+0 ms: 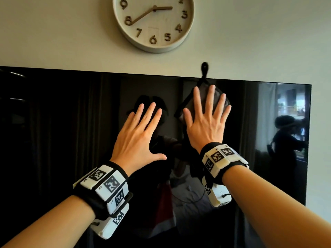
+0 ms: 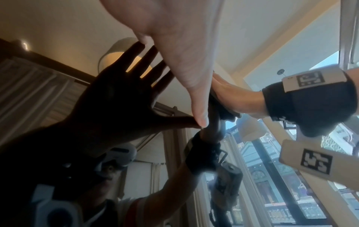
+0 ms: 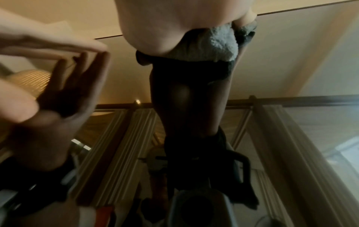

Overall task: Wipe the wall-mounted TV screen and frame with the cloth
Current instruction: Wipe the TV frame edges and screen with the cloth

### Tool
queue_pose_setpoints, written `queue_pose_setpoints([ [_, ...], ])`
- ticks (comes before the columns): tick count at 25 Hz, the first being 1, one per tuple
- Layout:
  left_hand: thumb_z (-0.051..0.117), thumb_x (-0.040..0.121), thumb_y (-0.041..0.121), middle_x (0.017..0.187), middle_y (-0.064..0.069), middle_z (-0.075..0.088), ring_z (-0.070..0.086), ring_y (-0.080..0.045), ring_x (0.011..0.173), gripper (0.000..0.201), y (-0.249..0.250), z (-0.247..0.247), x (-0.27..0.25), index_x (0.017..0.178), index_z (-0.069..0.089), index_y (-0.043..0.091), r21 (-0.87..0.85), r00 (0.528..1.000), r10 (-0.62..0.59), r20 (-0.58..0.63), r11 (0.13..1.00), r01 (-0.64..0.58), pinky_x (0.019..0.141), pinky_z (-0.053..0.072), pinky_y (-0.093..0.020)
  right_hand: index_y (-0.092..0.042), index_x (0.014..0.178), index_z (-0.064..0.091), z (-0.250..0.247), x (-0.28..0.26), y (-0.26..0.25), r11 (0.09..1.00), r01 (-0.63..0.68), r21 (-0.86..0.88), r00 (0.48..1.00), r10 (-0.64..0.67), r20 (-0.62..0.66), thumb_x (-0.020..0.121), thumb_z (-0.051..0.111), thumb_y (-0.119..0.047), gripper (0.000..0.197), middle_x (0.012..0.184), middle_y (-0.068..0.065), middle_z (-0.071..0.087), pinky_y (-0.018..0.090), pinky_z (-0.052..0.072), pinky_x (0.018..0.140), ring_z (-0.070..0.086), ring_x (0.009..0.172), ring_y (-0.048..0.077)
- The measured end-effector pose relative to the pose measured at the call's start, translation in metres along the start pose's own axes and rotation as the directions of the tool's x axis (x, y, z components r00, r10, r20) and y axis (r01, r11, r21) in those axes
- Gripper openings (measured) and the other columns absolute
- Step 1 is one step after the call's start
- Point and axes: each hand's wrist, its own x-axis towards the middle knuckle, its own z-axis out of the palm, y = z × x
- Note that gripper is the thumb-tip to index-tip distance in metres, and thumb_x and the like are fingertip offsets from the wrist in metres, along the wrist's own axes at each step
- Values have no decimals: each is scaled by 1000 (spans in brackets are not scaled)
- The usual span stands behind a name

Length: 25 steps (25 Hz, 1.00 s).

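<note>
The wall-mounted TV screen point(image 1: 62, 131) is black and glossy, with its thin top frame point(image 1: 107, 73) just under the pale wall. My right hand point(image 1: 208, 115) lies flat with spread, straight fingers and presses a grey cloth point(image 1: 217, 94) against the glass near the top edge. The cloth's black loop point(image 1: 204, 68) pokes up over the frame. The right wrist view shows the fuzzy grey cloth point(image 3: 221, 46) bunched under my palm point(image 3: 174, 23). My left hand point(image 1: 143, 126) rests flat and bare on the screen, beside the right one. Its thumb point(image 2: 201, 121) touches the glass.
A round clock point(image 1: 153, 22) hangs on the wall above the TV. The TV's right edge point(image 1: 308, 140) meets bare wall point(image 1: 320, 122). The screen mirrors my arms, curtains and a bright window point(image 2: 291, 176).
</note>
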Motion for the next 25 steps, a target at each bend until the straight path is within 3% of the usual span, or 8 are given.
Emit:
queue_pose_setpoints([
  [3,74,62,69,165,-5,12,7,-23,152,125,14,2,6,156,13,15,-6,998,58,-26,998,-58,122,12,-37,-33,153,5,3,-5,2,984,171,-41,985,-170,18,96,16,-61,64,161,9,1,59,7,116,5,145,41],
  [7,73,60,72,163,-5,17,12,-25,150,128,40,7,20,157,12,15,-6,995,87,-55,996,-88,121,15,-39,-35,152,1,0,10,28,997,-68,29,998,68,-4,95,12,-61,64,162,9,-2,62,9,115,1,145,42],
  [8,72,59,73,163,-4,17,12,-25,150,129,45,9,24,157,11,15,7,996,76,-45,997,-76,121,15,-39,-35,152,1,1,7,29,998,-50,28,999,50,1,96,12,-61,64,161,10,-2,62,8,115,0,145,43],
  [11,74,56,74,164,-4,16,13,-26,150,130,56,15,29,156,14,15,27,1000,21,-22,999,-21,121,16,-42,-35,153,6,5,-2,42,978,203,-39,979,-204,-4,96,17,-61,63,161,10,3,61,9,115,4,145,42],
  [12,74,56,74,164,-4,16,13,-27,150,130,57,16,28,156,17,15,34,1000,9,-19,999,-9,121,18,-44,-35,153,8,4,5,54,975,219,-45,975,-220,-16,96,18,-61,63,161,10,5,61,10,115,7,145,42],
  [16,75,56,72,164,-3,13,13,-28,151,129,59,14,26,156,17,15,48,1000,-9,1,999,9,120,20,-45,-32,153,11,-2,27,86,998,-51,41,997,53,-58,96,19,-59,63,161,10,7,63,11,114,7,145,43],
  [20,74,56,72,166,-1,6,4,-23,152,133,75,7,35,157,8,16,15,1000,0,-3,1000,0,122,15,-44,-33,152,13,4,10,83,970,238,-40,970,-239,-30,97,20,-60,62,161,9,9,60,10,115,8,145,41],
  [25,72,55,76,165,3,6,3,-23,152,135,120,13,61,157,-1,24,-48,997,64,37,997,-63,123,10,-39,-35,152,7,-5,32,123,999,-33,25,999,34,-40,97,17,-60,62,162,9,3,61,10,115,4,145,42],
])
